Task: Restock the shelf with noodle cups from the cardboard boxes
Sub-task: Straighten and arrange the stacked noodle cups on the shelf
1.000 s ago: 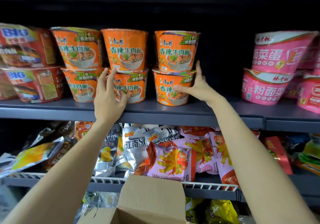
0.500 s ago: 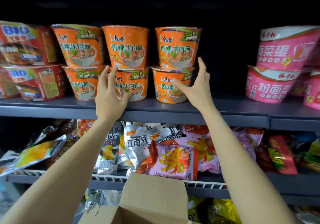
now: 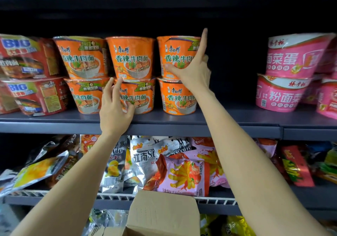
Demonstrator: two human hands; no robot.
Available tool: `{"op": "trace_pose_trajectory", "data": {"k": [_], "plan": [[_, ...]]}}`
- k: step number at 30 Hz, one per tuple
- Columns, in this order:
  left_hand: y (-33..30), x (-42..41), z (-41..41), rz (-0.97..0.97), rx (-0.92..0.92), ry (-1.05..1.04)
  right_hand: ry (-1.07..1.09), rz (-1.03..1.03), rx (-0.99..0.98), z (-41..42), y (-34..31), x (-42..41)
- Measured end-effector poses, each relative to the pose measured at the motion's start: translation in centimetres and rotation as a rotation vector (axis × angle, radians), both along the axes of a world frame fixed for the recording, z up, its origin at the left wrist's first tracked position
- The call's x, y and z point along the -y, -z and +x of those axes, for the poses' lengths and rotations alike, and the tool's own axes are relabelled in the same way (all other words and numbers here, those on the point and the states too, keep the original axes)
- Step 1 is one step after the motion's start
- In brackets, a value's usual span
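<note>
Six orange noodle cups sit on the dark shelf (image 3: 182, 124) in three stacks of two, near the front edge. Right hand (image 3: 193, 71) is spread flat against the front of the top right orange cup (image 3: 175, 53), index finger pointing straight up past the rim, thumb stretched left across the label; fingers straight, pressing, not wrapped round it. That cup rests on the bottom right orange cup (image 3: 173, 98). Left hand (image 3: 114, 108) is at the bottom middle orange cup (image 3: 140, 97), fingers loosely fanned with tips up at the seam under the top middle orange cup (image 3: 130, 56), thumb touching the lower cup's label; relaxed and open, no real grip visible. Left stack: top left orange cup (image 3: 82, 56) over bottom left orange cup (image 3: 85, 98), untouched. Red noodle cups (image 3: 31, 82) stacked just beside them on the left, blurred. Pink noodle cups (image 3: 288, 75) well apart on the right, with a dark gap between. Lower shelf holds snack bags (image 3: 182, 171) piled behind a wire rail (image 3: 116, 196). Open cardboard box (image 3: 162, 213) at the bottom centre, flap up, between the forearms; its contents are not visible.
</note>
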State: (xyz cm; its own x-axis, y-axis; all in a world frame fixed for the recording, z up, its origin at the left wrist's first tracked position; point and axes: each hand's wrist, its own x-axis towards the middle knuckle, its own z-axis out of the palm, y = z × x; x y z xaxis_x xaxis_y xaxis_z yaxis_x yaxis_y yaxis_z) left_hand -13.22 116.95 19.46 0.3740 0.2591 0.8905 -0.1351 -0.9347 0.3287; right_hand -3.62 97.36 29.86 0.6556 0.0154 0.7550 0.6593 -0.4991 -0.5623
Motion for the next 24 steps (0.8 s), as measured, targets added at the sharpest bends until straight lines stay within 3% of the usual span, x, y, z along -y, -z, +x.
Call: {"op": "trace_pose_trajectory", "data": {"k": [4,8,19,24], "plan": [[0.0,0.0,0.0,-0.004,0.008,0.002,-0.329,0.080,-0.123,0.4,-0.3,1.7],[-0.1,0.1,-0.1,-0.004,0.011,0.010,-0.450,0.115,-0.174,0.5,-0.3,2.7],[-0.1,0.1,-0.2,-0.001,0.005,0.007,-0.245,0.092,-0.040,-0.6,3.1,1.8],[0.0,0.2,-0.2,-0.009,0.005,0.010,-0.292,0.055,-0.089,-0.7,3.1,2.3]]}}
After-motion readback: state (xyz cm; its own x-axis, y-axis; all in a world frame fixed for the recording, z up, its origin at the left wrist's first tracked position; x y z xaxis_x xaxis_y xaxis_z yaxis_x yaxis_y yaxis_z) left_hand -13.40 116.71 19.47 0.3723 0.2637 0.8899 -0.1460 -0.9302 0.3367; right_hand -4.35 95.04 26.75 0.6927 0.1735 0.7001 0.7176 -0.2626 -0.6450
